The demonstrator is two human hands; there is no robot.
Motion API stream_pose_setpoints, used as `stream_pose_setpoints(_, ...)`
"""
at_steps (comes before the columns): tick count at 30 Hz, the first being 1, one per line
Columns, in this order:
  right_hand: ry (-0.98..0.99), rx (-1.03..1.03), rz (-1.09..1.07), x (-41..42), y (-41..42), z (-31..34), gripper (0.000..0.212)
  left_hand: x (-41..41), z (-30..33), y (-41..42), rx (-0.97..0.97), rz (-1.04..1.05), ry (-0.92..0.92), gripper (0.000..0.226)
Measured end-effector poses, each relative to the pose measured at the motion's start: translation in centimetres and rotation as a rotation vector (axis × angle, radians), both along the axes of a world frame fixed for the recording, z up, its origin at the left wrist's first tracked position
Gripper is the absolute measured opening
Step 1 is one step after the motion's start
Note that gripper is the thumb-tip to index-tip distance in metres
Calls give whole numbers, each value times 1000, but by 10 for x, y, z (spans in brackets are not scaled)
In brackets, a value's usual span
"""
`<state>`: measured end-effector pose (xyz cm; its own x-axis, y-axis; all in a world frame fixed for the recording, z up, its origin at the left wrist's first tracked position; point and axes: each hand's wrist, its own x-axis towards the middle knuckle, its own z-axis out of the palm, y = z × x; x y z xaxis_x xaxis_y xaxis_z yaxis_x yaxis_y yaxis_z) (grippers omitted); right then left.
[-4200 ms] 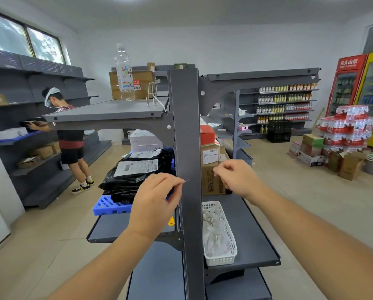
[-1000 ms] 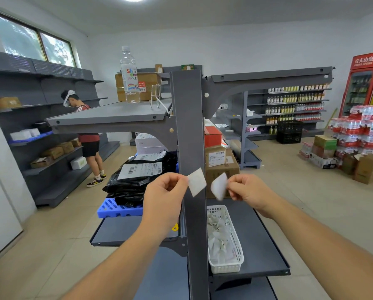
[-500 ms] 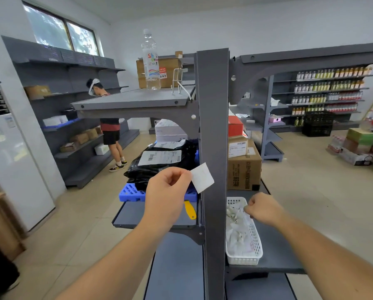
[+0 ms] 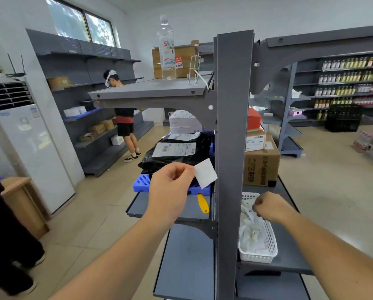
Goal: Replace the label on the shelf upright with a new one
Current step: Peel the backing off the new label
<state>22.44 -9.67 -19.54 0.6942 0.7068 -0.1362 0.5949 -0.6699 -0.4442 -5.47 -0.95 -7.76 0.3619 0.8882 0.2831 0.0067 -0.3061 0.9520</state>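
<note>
Grey shop shelving; left hand (image 4: 170,187) pinches new label (image 4: 205,173) just beside upright (image 4: 233,148), right hand (image 4: 270,207) closed over basket (image 4: 272,245), contents unclear. Square label flat before pressing.

The label (image 4: 205,173) is a small, blank white square, tilted so one corner points down, pinched at its left edge and held just left of the shelf upright (image 4: 233,148). The upright is a tall, vertical grey metal post with a bare face.
</note>
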Motion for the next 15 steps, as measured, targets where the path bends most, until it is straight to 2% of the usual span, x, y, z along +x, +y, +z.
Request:
stream_pose_setpoints(3, -22, 11, 0, 2, 0, -2, 27, 2, 0, 0, -6, -1, 6, 14)
stream_pose_setpoints(8, -59, 24, 9, -1, 0, -2, 9, 6, 1, -4, 1, -18, 23, 16)
stream_pose_setpoints(13, -63, 98, -37, 1, -3, -2, 36, 8, 3, -8, 18, -30, 19, 16)
stream_pose_setpoints(15, -83, 123, -50, 0, -5, -2, 39, 8, 3, -9, 14, -35, 20, 15)
